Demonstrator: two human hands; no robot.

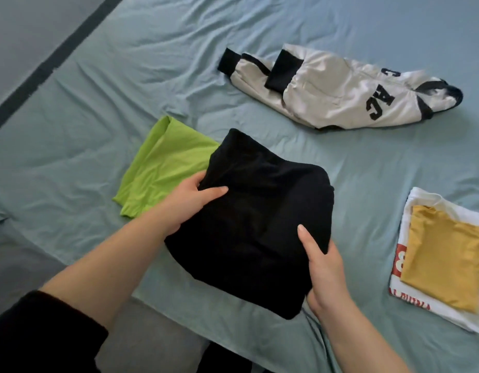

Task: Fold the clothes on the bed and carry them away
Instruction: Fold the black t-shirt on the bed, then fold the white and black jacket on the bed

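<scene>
The black garment [259, 211] lies on the bed [125, 63] near its front edge, folded into a thick, roughly square bundle. The left hand [190, 203] holds the bundle's left edge, thumb on top and fingers tucked under the cloth. The right hand [323, 265] holds the near right corner the same way, so both grips are closed on the fabric.

The bundle overlaps one corner of a green garment [163, 162] lying flat to its left. Farther up the bed, a grey sweatshirt [340, 90] with black cuffs lies loosely bunched, not yet folded. At the right, a folded yellow garment [445, 262] sits on top of a folded white garment [418, 316].

The step in hand appears to be finishing the black fold or getting ready to move it. The next move probably calls for lifting it level with both hands so the layers do not slide apart, then setting it on the pile at the right. The green garment and the sweatshirt remain to be folded before anything can be carried away.
</scene>
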